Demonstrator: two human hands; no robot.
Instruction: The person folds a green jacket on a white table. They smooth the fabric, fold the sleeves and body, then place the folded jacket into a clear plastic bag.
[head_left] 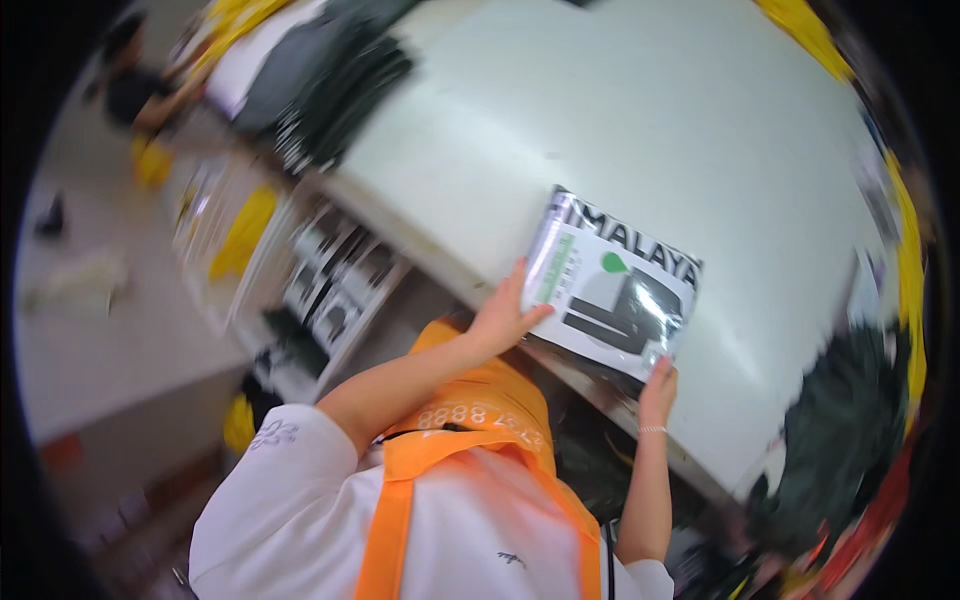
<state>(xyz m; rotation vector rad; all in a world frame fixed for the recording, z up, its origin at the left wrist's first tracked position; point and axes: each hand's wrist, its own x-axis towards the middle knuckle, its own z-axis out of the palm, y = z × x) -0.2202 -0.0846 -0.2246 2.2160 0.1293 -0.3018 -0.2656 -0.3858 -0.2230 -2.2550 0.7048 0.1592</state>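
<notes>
A flat, shiny plastic-wrapped package (618, 290), white with black and green print, lies at the near edge of a white table (640, 130). My left hand (503, 312) presses on its left side with fingers spread over the edge. At the package's lower corner, my right hand (658, 385) grips it with a thin bracelet on the wrist. I wear a white shirt and an orange apron.
Dark folded garments (330, 80) are stacked at the table's far left. A dark green heap (850, 430) lies at the right. Shelves with packaged items (335, 280) stand under the table on the left. Yellow items line the rim. The floor lies to the left.
</notes>
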